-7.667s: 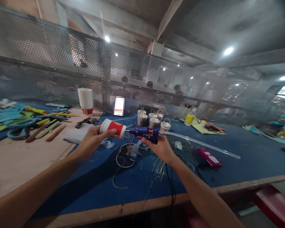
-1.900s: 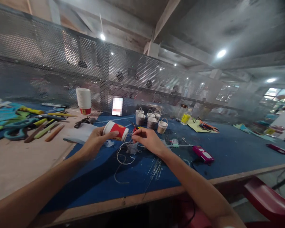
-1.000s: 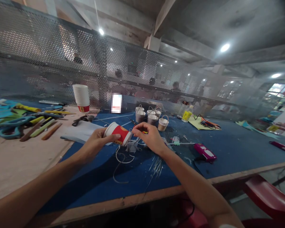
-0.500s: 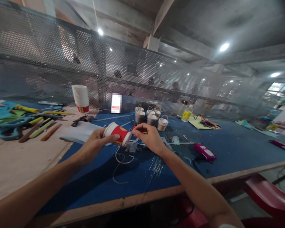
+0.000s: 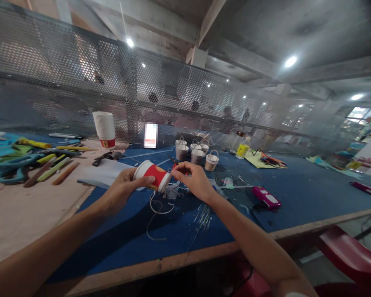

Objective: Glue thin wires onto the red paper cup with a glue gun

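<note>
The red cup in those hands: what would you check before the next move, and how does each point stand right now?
1. Left hand grips the cup firmly: ok, fingers wrap its side and it lies sideways in the air.
2. Right hand reaches the cup's base end: ok, its fingertips pinch right at it.
3. What the right fingertips pinch: cannot tell, too small to see.
4. Loose wire on the blue mat stays clear of the hands: ok, it lies below them.
5. Small baskets out of the way: ok, they stand behind the hands.
</note>
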Action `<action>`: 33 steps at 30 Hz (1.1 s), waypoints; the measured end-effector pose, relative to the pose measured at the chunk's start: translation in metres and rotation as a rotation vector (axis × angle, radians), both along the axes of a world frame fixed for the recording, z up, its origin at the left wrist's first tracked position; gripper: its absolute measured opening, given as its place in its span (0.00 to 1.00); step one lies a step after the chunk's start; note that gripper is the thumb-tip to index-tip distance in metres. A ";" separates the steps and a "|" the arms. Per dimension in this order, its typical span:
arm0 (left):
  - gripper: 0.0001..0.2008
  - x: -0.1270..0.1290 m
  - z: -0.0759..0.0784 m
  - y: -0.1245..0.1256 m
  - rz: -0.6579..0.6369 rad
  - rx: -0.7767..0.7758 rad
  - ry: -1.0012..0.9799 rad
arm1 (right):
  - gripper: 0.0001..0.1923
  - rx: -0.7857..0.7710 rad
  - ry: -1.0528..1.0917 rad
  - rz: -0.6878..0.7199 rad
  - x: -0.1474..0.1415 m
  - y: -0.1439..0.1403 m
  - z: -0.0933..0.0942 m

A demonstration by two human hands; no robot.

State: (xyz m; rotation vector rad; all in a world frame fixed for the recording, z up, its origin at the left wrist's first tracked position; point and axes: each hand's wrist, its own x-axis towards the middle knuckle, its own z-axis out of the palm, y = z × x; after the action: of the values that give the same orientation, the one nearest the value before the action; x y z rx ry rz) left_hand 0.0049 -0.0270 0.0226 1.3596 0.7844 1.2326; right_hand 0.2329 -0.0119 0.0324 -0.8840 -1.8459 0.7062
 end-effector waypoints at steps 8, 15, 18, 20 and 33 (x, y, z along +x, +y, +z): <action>0.06 -0.003 -0.006 0.004 -0.036 0.013 -0.004 | 0.07 -0.004 -0.003 -0.009 0.000 0.000 -0.001; 0.07 -0.003 -0.006 0.003 -0.067 0.016 -0.006 | 0.08 -0.014 -0.013 -0.008 0.001 0.003 -0.003; 0.07 -0.004 -0.005 0.003 -0.076 0.012 -0.019 | 0.09 -0.028 -0.010 -0.005 0.001 0.003 -0.003; 0.07 -0.004 -0.004 0.002 -0.076 0.003 -0.026 | 0.09 -0.036 -0.007 0.002 0.001 0.003 -0.003; 0.07 -0.005 -0.004 0.002 -0.074 -0.038 -0.071 | 0.12 -0.102 0.027 0.046 0.000 0.002 -0.003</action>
State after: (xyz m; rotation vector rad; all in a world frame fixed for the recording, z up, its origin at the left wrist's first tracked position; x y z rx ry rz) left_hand -0.0001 -0.0246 0.0187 1.2961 0.6985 1.1954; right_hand 0.2329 -0.0096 0.0292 -0.8948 -1.8244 0.8433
